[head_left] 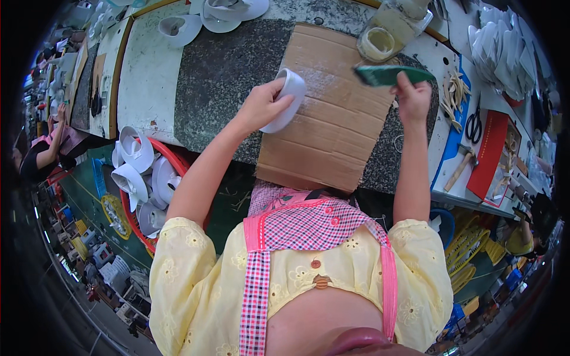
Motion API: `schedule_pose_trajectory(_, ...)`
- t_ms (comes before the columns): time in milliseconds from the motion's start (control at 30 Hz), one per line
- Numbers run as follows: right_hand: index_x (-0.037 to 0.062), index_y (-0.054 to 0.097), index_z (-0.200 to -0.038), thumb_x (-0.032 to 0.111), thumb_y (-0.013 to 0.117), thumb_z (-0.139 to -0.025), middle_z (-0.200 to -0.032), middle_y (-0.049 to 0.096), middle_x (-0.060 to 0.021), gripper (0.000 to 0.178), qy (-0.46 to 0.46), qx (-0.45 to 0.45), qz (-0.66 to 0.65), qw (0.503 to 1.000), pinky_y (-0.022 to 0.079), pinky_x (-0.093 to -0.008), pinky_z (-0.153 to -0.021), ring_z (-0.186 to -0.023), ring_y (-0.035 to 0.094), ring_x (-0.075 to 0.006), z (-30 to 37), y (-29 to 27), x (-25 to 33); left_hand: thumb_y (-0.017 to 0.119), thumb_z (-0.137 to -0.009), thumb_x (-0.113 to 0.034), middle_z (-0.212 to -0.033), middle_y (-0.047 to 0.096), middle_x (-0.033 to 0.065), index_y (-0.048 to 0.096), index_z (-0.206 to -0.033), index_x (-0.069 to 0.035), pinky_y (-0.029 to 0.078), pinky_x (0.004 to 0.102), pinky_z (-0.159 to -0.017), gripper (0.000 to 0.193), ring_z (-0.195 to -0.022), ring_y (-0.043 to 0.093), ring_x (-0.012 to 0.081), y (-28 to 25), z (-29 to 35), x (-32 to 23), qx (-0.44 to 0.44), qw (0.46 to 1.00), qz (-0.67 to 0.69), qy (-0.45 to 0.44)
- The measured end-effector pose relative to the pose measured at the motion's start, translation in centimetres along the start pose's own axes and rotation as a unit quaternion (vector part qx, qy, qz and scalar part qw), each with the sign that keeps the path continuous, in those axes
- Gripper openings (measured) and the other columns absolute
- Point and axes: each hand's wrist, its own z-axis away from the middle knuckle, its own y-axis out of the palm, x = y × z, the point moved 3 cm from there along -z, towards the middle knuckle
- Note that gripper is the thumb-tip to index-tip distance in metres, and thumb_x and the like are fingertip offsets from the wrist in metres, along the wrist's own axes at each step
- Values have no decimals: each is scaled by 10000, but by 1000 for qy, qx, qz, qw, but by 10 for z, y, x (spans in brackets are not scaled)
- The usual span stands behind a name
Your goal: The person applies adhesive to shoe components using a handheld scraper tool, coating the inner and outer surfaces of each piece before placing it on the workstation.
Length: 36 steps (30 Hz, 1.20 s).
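My left hand grips a white curved shoe part over the left edge of a brown cardboard sheet. My right hand is raised above the cardboard's right side and holds a flat green piece by its lower edge. The cardboard lies on a dark speckled stone slab on the workbench. A clear jar stands beyond the cardboard, near the green piece.
A red basket with several white shoe parts sits at my lower left. More white parts lie at the bench's far edge. Scissors, a hammer, a red sheet and stacked white pieces lie to the right. Another person works at far left.
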Motion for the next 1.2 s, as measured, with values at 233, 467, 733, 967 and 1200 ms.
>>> schedule_pose_trajectory(233,-7,578,-752,0,595,-728,-674,568,-36,30,63,121,39,990,399,-209,-493,-558,512,-97,37,76,-21,32,-547,-837,-1041,513,55,351,-1250,-79,348,303,-807,1082,-900,466,142,21,16,-19,122,839,526,-70)
schedule_pose_trajectory(467,-18,599,-798,-63,544,-715,-694,581,-60,110,-144,399,182,887,413,-226,-536,-601,517,-115,65,103,2,66,-485,-871,-1125,493,106,282,-1280,-51,351,353,-855,1162,-995,484,196,12,27,-10,81,786,606,-93)
schedule_pose_trajectory(733,12,608,-762,-88,590,-661,-709,577,-30,144,-143,317,129,928,411,-224,-627,-683,519,-104,4,104,27,59,-442,-884,-1146,482,97,309,-1267,-43,362,349,-864,1204,-1019,480,198,11,40,-18,109,819,560,-63)
schedule_pose_trajectory(967,-11,602,-773,-92,574,-671,-725,578,-36,133,-155,408,76,896,411,-194,-596,-675,520,-92,-10,119,54,57,-443,-882,-1168,471,120,332,-1245,-3,338,367,-902,1221,-1029,493,240,2,47,-28,86,816,571,-23)
schedule_pose_trajectory(1200,-2,607,-784,-58,590,-684,-712,582,-42,115,-127,456,185,861,420,-200,-559,-655,530,-96,-11,94,42,54,-475,-875,-1162,477,125,347,-1237,2,323,368,-911,1198,-1041,484,240,-7,53,-30,67,807,587,-17)
